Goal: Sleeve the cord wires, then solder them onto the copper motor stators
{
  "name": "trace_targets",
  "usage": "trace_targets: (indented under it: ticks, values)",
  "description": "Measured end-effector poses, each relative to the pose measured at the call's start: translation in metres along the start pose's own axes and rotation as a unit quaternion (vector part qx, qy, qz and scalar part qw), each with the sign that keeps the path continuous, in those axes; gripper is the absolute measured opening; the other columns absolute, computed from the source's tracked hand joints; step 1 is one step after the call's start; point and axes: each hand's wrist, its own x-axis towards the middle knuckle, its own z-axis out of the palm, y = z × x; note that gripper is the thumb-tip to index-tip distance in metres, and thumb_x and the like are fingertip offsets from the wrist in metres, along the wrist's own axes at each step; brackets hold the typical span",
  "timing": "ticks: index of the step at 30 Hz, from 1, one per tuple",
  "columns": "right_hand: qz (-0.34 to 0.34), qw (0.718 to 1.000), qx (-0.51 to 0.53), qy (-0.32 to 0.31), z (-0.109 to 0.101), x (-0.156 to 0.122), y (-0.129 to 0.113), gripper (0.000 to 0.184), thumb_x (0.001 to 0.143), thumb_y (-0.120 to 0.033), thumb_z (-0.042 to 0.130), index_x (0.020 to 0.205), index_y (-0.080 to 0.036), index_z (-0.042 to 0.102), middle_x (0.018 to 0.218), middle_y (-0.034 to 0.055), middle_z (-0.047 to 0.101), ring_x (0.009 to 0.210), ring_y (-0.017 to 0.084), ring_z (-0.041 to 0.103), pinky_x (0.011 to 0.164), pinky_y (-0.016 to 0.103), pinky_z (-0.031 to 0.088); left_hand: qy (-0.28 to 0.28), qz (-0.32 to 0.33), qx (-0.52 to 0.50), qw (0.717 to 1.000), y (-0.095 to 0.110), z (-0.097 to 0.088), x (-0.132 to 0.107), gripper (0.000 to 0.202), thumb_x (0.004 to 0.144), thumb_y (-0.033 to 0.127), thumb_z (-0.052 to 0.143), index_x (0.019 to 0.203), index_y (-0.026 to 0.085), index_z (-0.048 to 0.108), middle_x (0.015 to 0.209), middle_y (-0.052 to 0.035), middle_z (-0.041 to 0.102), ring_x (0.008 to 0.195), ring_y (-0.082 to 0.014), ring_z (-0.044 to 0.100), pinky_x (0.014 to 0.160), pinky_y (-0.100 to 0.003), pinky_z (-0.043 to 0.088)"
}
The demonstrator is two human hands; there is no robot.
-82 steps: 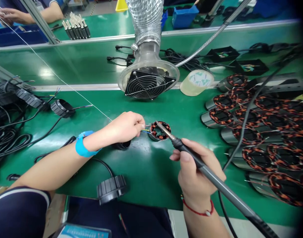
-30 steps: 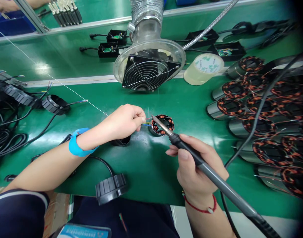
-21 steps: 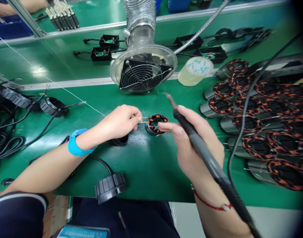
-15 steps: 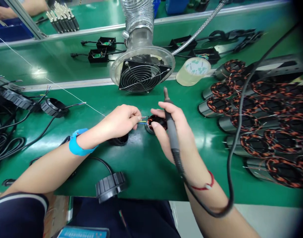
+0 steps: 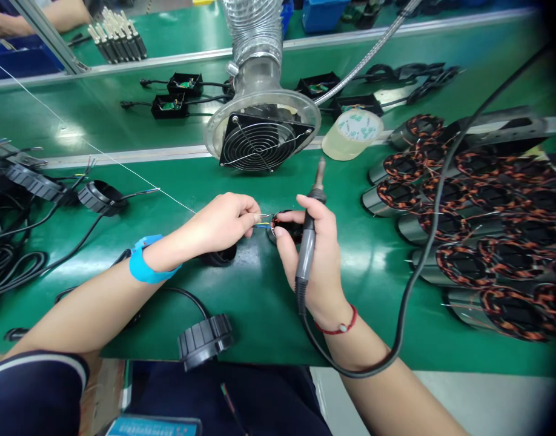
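Observation:
My left hand (image 5: 235,221) pinches thin coloured wires (image 5: 263,224) at the edge of a motor stator (image 5: 284,219) with a copper winding. My right hand (image 5: 321,248) has a soldering iron (image 5: 307,245) lodged in its grip, the tip pointing up and away from the work. The right thumb and forefinger reach to the stator, one on each side of its rim, and partly hide it. Below my left hand lies a round black cap (image 5: 221,255), half covered by the hand. Nearer me is a ribbed black cap (image 5: 205,340) on a cable.
A fume extractor (image 5: 260,142) with a fan grille hangs just beyond my hands. Many stators (image 5: 469,260) stand at the right, a tape roll (image 5: 353,134) behind. Black cables (image 5: 19,266) and caps crowd the left. The iron's cord (image 5: 418,266) loops over my right forearm.
My right hand has turned, so the soldering iron stands more upright with its tip shifted right. The right wrist has moved left. My left hand keeps its pinch on the wires.

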Motion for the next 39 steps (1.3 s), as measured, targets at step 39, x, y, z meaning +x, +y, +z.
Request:
trace_targets:
  ticks: [39]
  values:
    - [-0.011, 0.995, 0.019, -0.094, -0.011, 0.010, 0.011, 0.050, 0.084, -0.018, 0.057, 0.131, -0.029, 0.042, 0.089, -0.0012, 0.068, 0.093, 0.021, 0.065, 0.094, 0.046, 0.046, 0.045, 0.072, 0.101, 0.991, -0.001, 0.007, -0.003, 0.016, 0.086, 0.017, 0.054, 0.075, 0.014, 0.066, 0.081, -0.0023, 0.060, 0.073, -0.0137, 0.056, 0.071, -0.028, 0.043]
